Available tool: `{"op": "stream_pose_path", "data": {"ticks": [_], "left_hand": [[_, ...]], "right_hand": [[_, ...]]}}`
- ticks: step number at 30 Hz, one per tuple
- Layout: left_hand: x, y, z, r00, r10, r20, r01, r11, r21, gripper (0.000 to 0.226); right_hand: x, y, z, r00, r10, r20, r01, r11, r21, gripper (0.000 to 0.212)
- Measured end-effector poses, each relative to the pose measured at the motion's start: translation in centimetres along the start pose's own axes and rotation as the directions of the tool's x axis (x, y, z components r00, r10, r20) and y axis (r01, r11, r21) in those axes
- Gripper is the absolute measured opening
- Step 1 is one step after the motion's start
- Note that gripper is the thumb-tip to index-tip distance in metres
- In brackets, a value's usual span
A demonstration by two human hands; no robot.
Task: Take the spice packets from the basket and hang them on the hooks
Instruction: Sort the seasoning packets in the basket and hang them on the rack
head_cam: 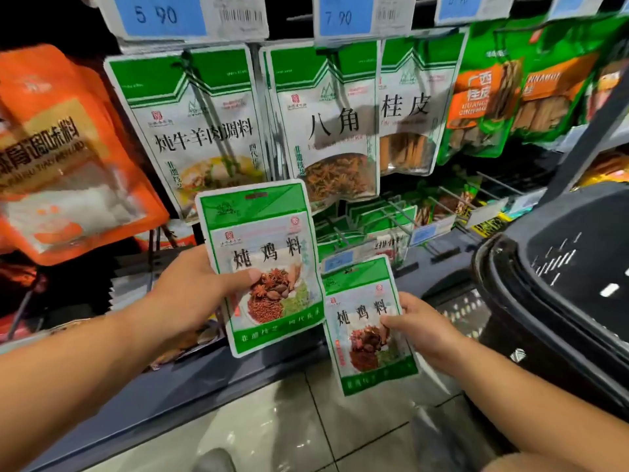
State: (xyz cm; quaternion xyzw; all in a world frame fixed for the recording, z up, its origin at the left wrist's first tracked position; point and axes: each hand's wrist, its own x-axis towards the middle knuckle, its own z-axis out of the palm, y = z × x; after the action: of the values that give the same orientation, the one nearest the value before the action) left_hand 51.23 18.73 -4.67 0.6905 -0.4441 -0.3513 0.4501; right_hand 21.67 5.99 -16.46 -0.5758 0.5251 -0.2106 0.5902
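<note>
Store aisle, shelf wall of hanging stock.

Black slotted plastic basket (578, 233) fills the right edge, tilted toward the camera; its inside cannot be seen. Large orange plastic pouch (68, 148) hangs at far left, blurred. Three green-and-white hanging pouches (197, 131) run in a row across the upper middle (Chinese lettering, clear windows low on the front). A cluster of darker green pouches (483, 97) is to their right. Pale tiled floor (272, 420) lies below the grey shelf base (170, 403).

Both task packets are out of the basket and in the hands, in front of the shelf, neither on a hook.

Upper green-and-white spice packet (269, 233): upright, slightly tilted. The left hand (190, 287) holds it at its left edge, thumb across the front, fingers behind.

Lower green-and-white spice packet (367, 335): just beside and below the first, edges touching or overlapping (cannot tell which). The right hand (425, 325) pinches its right edge, thumb on the front.

Blue price tags (163, 15) line the top rail. Thin wire hooks (394, 212) form the lower row behind the packets, carrying more green packs.
</note>
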Motion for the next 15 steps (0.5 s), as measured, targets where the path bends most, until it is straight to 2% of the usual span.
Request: {"op": "stream_pose_path", "data": {"ticks": [9, 15], "left_hand": [[-0.3, -0.4, 0.0, 0.999, -0.036, 0.005, 0.036, 0.999, -0.023, 0.027], [-0.1, -0.5, -0.3, 0.996, -0.084, -0.006, 0.082, 0.990, -0.116, 0.027]], "right_hand": [[2.0, 1.0, 0.9, 0.994, 0.001, 0.106, -0.007, 0.998, 0.062, 0.036], [2.7, 1.0, 1.0, 0.994, -0.020, 0.104, 0.009, 0.994, 0.108, 0.032]]}}
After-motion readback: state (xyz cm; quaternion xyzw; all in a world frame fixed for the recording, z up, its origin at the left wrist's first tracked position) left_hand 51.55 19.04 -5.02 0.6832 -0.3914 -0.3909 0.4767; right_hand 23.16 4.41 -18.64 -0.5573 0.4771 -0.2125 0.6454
